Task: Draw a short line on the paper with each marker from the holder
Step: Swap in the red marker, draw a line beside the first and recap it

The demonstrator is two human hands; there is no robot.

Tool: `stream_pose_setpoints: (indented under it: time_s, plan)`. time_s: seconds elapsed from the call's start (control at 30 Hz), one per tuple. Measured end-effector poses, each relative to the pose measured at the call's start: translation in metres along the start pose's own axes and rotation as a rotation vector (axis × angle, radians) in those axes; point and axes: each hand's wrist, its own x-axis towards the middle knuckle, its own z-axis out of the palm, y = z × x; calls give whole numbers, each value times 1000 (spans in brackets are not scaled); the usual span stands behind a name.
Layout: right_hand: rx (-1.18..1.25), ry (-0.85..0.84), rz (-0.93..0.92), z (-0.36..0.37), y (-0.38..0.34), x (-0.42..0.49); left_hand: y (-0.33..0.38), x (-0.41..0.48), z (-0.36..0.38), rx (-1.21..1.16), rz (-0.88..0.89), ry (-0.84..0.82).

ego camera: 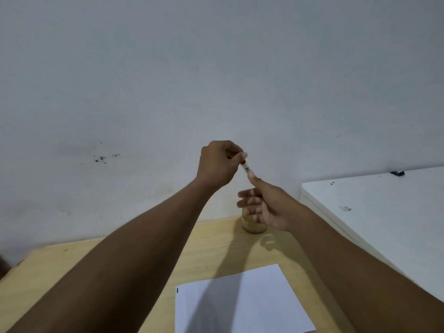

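Two bare hands meet in the air above the far edge of a pale wooden table [72,272]. Between them is a marker [247,168], a short white barrel with dark print, tilted so its upper end leans left. The left hand [217,164] is curled closed and pinches the upper end, where a bit of red shows; the right hand [265,205] pinches the lower end between thumb and forefinger, its other fingers loosely spread below.

Just under the right hand, partly hidden by it, the holder [254,227] stands upright near the table's back edge, a small clear jar with something pale at its bottom. The paper [259,296], a white sheet, lies flat on the near part of the table, well apart from the jar. One short dark line [177,290] sits at its upper left corner.

Behind the table rises a plain whitish wall [216,68] with a few dark specks [103,158] at the left. To the right stands a white surface [384,212] carrying a small dark object [397,173].
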Motion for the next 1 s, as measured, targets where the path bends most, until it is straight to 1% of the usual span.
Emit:
stream_pose_setpoints:
  time_s: [0.07, 0.17, 0.23, 0.37, 0.5, 0.57, 0.6, 0.63, 0.73, 0.8, 0.93, 1.0]
  plan:
    - [165, -17, -12, 23, 4, -1, 0, -9, -23, -56, -42, -18]
    - [485, 31, -80, 56, 12, 0, -13, -27, -55, -158, -131, -35]
    - [588, 68, -108, 75, 17, 0, -27, -43, -74, -189, -186, -28]
    - [550, 39, -138, 105, 28, -4, -58, -84, -92, -211, -289, 9]
    - [475, -30, -194, 120, 41, -8, -91, -117, -102, -465, -486, 166]
    - [415, -38, -206, 114, 46, -10, -111, -133, -115, -437, -532, 187]
    - [363, -49, -202, 110, 48, -11, -122, -142, -121, -379, -535, 141]
    - [304, -64, -192, 105, 51, -13, -133, -151, -127, -293, -528, 56]
    - [137, -70, -141, 98, 66, -15, -157, -172, -133, 63, -487, -302]
    - [47, -33, -133, 98, 82, -15, -162, -181, -126, 216, -456, -450]
    - [-138, 85, -193, 107, 120, -16, -160, -194, -107, 305, -426, -576]
    - [-179, 107, -194, 112, 137, -17, -163, -200, -98, 323, -439, -588]
